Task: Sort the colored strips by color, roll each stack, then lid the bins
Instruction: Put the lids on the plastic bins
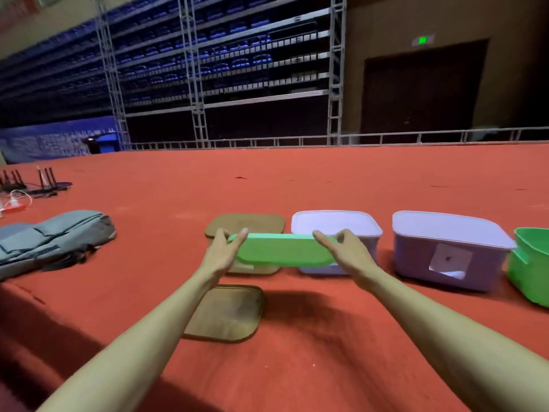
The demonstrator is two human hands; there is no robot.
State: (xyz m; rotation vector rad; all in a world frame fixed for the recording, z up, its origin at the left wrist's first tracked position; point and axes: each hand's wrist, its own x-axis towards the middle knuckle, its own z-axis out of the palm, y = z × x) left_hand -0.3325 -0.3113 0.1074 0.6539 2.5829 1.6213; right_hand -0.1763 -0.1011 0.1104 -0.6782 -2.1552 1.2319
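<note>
Head view: green lid (283, 253) gripped between both hands (221, 252).

The green lid (282, 252) is a plain light green, close to the brighter green bin (531, 269). The brown bin (246, 226) has a matching brown top, and the spare brown lid (228, 313) shows a faint wood-like grain. The left lilac bin (335, 224) and right lilac bin (445, 233) are pale purple, the right one bearing a white paper label (450, 260); the floor (297, 179) is plain red, the backpack (53, 236) grey, the seats (148, 55) blue.
</note>
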